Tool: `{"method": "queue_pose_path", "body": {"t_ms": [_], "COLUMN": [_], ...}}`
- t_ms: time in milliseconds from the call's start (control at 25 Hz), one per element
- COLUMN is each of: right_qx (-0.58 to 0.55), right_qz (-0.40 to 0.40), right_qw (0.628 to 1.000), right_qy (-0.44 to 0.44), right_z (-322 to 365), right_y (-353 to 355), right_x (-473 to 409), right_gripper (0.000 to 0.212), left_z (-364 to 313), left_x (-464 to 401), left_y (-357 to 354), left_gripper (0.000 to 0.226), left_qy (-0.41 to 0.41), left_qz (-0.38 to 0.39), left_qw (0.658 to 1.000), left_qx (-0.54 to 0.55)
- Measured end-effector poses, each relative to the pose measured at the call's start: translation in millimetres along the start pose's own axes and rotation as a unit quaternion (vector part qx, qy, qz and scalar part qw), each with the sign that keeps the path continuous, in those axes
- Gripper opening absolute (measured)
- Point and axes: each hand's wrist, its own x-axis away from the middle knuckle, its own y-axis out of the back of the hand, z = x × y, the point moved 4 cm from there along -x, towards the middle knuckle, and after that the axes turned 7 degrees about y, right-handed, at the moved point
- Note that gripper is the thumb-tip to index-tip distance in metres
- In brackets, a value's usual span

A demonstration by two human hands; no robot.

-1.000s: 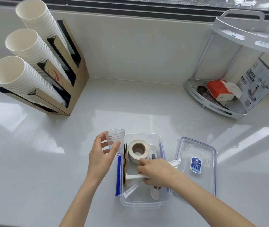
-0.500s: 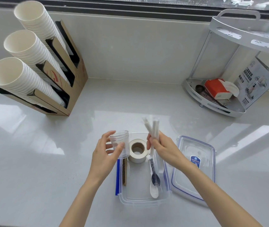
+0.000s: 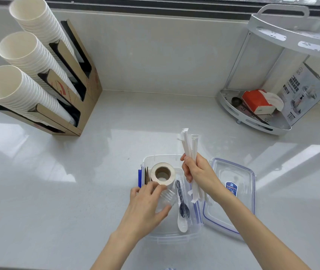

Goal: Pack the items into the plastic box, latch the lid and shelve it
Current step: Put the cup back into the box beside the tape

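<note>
White glossy counter (image 3: 57, 191) under a window, paper-cup dispenser (image 3: 44, 75) upper left of frame, corner shelf rack (image 3: 256, 121) upper right. Plastic box (image 3: 174, 235) open at lower centre, lid (image 3: 233, 195) lying just right of it, touching. Already inside: tape roll (image 3: 162, 173), cardboard pieces (image 3: 146, 175) along left wall, spoons (image 3: 182, 207). Left hand (image 3: 145, 207) closed around clear cup (image 3: 167, 198), lowering into box. Right hand (image 3: 200, 174) clamped on wrapped straws (image 3: 189, 149), held upright above box. Step: packing, mid-way. Next, likely: release cup, lay straws flat lengthwise so lid seats, then latch.
</note>
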Motion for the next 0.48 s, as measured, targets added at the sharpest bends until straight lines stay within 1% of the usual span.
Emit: {"method": "queue_pose_path", "body": {"t_ms": [40,120,320,400,480], "right_qx": [-0.001,-0.005,0.015,0.019,0.018], "right_qz": [-0.001,-0.003,0.011,0.016,0.018], "right_qw": [1.000,1.000,0.999,0.999,0.998], "right_qy": [-0.004,-0.012,-0.040,-0.045,-0.050], "right_z": [-1,-2,-11,-14,-16], "right_y": [0,0,-6,-8,-10], "right_x": [0,1,0,0,0], "right_gripper": [0.022,0.022,0.022,0.022,0.022], "left_z": [0,3,11,12,13], "left_x": [3,6,5,6,4], "left_y": [-5,-11,-15,-16,-12], "left_gripper": [0.043,0.035,0.033,0.031,0.029], "left_qy": [-0.005,-0.008,-0.001,-0.002,-0.004], "left_qz": [0.006,-0.008,-0.057,-0.071,-0.106], "left_qw": [1.000,0.998,0.992,0.994,0.993], "left_qx": [-0.028,-0.070,-0.108,-0.086,-0.051]}}
